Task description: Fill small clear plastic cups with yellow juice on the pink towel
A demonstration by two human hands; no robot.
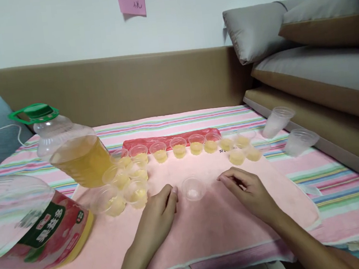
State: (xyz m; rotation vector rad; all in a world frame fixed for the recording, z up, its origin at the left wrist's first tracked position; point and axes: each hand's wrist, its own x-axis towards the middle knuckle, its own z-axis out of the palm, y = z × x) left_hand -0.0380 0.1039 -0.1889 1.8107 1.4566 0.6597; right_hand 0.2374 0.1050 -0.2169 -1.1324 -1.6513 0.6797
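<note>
A small clear plastic cup (194, 189) stands with no juice in it on the pink mat, between my two hands. To its left rests my left hand (159, 212), fingers curled in and thumb on top, close to the cup's rim; I see nothing in it. My right hand (249, 191) is on the other side, a little apart from the cup, with bent fingers drawn together and nothing visible in them. Several cups of yellow juice (137, 195) are grouped by my left hand. More filled cups (179, 147) form a row along the mat's far edge.
Two big bottles, a green-capped one (81, 158) and a labelled one (52, 231), stand at left. A red plastic bag (170, 139) lies behind the row. Two cup stacks (300, 141) lean at right near stacked cushions (321, 66). The pink mat (223, 233) covers a striped cloth.
</note>
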